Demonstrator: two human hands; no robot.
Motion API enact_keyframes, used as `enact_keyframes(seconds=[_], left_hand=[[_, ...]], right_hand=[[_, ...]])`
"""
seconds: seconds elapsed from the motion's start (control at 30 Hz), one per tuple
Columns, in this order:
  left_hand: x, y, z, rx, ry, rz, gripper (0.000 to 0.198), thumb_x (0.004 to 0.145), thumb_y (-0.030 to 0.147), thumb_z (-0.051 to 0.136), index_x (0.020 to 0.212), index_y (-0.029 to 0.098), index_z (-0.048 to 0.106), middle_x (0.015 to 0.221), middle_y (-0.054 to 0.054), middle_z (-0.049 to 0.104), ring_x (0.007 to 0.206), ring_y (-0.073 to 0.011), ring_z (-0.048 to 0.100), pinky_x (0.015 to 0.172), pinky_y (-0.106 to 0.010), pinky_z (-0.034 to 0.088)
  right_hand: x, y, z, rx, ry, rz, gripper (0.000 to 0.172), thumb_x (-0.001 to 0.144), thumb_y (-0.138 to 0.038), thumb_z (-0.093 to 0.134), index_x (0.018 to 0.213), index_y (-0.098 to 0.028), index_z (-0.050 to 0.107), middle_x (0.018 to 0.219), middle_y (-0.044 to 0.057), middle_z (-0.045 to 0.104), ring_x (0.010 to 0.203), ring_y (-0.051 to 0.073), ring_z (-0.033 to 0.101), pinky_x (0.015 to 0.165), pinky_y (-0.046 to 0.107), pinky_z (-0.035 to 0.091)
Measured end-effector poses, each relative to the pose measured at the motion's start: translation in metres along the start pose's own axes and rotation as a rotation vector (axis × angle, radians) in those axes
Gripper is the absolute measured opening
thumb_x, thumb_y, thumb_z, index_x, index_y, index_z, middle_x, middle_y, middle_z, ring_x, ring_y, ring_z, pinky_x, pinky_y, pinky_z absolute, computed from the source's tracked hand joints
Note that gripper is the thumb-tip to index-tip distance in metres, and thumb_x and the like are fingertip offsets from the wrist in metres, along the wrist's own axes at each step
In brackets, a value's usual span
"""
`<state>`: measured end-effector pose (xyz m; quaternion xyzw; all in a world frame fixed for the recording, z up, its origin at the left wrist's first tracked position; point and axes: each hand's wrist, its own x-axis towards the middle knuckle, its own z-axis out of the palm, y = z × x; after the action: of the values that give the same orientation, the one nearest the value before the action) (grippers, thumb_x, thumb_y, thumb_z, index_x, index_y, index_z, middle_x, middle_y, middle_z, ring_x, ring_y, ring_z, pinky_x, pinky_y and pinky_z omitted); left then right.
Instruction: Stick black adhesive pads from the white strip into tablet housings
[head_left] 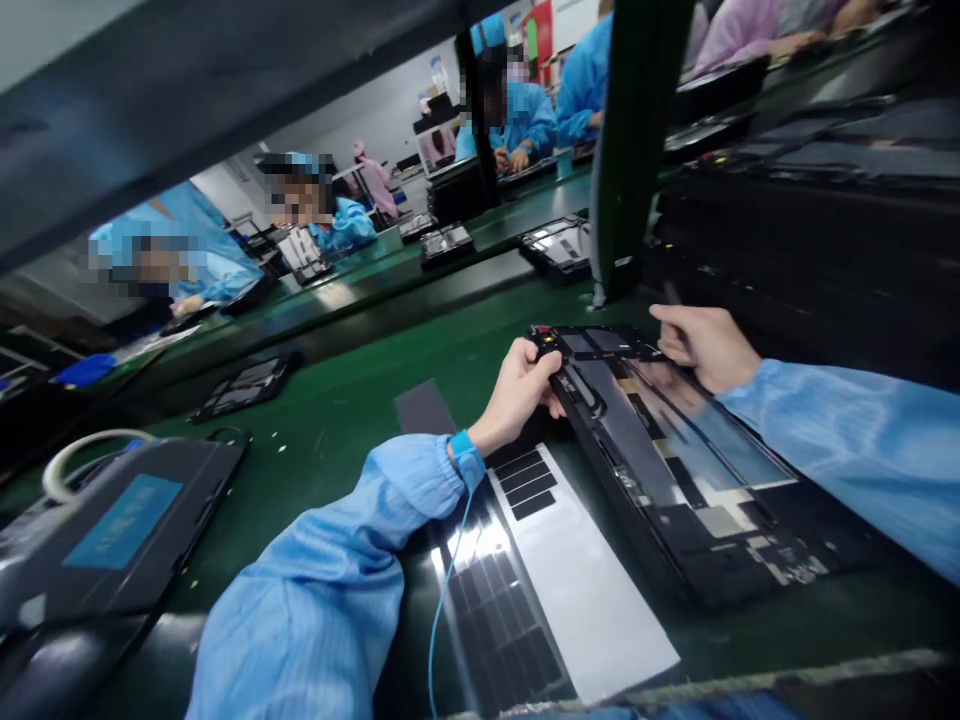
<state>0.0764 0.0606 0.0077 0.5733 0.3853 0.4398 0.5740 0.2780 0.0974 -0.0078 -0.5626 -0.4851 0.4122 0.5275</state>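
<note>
An opened tablet (637, 420), its battery and circuit parts showing, lies tilted on the green bench. My left hand (517, 390) is closed on its upper left corner, thumb on top and fingers beneath. Over the tablet's upper right edge is my right hand (701, 345), its fingers curled in a pinch. A thin dark tip shows faintly above those fingers, too blurred to name. By my left forearm lies a white backing sheet (592, 600) bearing black adhesive strips (525, 480). Beside it is a clear sheet of dark pieces (499, 620).
A dark case with a blue label (124, 520) sits at left. Another opened device (244, 388) lies behind it. A green post (637, 150) rises beyond the tablet, with stacked devices (810, 220) at right. Several co-workers in blue sit across the conveyor (360, 285).
</note>
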Motion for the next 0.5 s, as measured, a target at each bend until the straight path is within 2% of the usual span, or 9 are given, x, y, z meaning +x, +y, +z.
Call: enact_keyframes(seconds=[0.07, 0.1, 0.2, 0.27, 0.4, 0.5], left_hand=[[0.010, 0.010, -0.013, 0.017, 0.071, 0.038, 0.026, 0.079, 0.025, 0.048, 0.077, 0.022, 0.023, 0.048, 0.010, 0.047, 0.032, -0.0081, 0.046, 0.033, -0.015, 0.034], [0.016, 0.015, -0.024, 0.052, 0.147, 0.060, 0.024, 0.079, 0.023, 0.048, 0.077, 0.022, 0.024, 0.049, 0.011, 0.045, 0.032, -0.0073, 0.045, 0.033, -0.014, 0.033], [0.035, 0.027, -0.071, 0.175, 0.514, 0.114, 0.019, 0.080, 0.019, 0.047, 0.076, 0.021, 0.028, 0.049, 0.011, 0.040, 0.032, -0.0046, 0.042, 0.035, -0.013, 0.032], [0.044, 0.031, -0.107, 0.201, 0.741, 0.134, 0.015, 0.083, 0.019, 0.042, 0.079, 0.021, 0.028, 0.050, 0.011, 0.035, 0.033, -0.0035, 0.040, 0.036, -0.013, 0.032], [0.048, 0.028, -0.171, 0.205, 1.064, 0.132, 0.006, 0.089, 0.020, 0.030, 0.091, 0.022, 0.025, 0.060, 0.008, 0.038, 0.041, -0.0039, 0.046, 0.040, -0.014, 0.035], [0.041, 0.017, -0.209, 0.230, 1.201, 0.073, 0.007, 0.092, 0.022, 0.027, 0.099, 0.021, 0.026, 0.069, 0.005, 0.045, 0.047, -0.0043, 0.050, 0.045, -0.015, 0.040]], right_hand=[[-0.008, -0.006, 0.003, 0.080, -0.058, 0.037, 0.039, 0.082, -0.021, 0.043, 0.045, -0.019, 0.031, 0.038, -0.003, 0.025, 0.031, 0.005, 0.025, 0.038, 0.026, 0.014], [-0.012, -0.008, 0.004, 0.119, -0.082, 0.054, 0.040, 0.082, -0.022, 0.045, 0.044, -0.019, 0.032, 0.038, -0.002, 0.025, 0.032, 0.005, 0.025, 0.039, 0.027, 0.014], [-0.017, -0.010, 0.006, 0.192, -0.118, 0.115, 0.040, 0.080, -0.023, 0.051, 0.043, -0.018, 0.037, 0.042, 0.000, 0.029, 0.035, 0.006, 0.029, 0.041, 0.029, 0.013], [-0.018, -0.008, 0.006, 0.157, -0.121, 0.132, 0.040, 0.079, -0.024, 0.054, 0.043, -0.018, 0.038, 0.044, 0.001, 0.030, 0.037, 0.007, 0.029, 0.042, 0.030, 0.013], [-0.016, -0.003, 0.006, 0.069, -0.145, 0.122, 0.043, 0.076, -0.031, 0.060, 0.043, -0.018, 0.037, 0.046, 0.001, 0.032, 0.040, 0.007, 0.031, 0.043, 0.031, 0.016], [-0.016, -0.001, 0.005, 0.045, -0.152, 0.144, 0.043, 0.077, -0.032, 0.060, 0.044, -0.018, 0.037, 0.047, 0.001, 0.031, 0.040, 0.007, 0.031, 0.044, 0.032, 0.017]])
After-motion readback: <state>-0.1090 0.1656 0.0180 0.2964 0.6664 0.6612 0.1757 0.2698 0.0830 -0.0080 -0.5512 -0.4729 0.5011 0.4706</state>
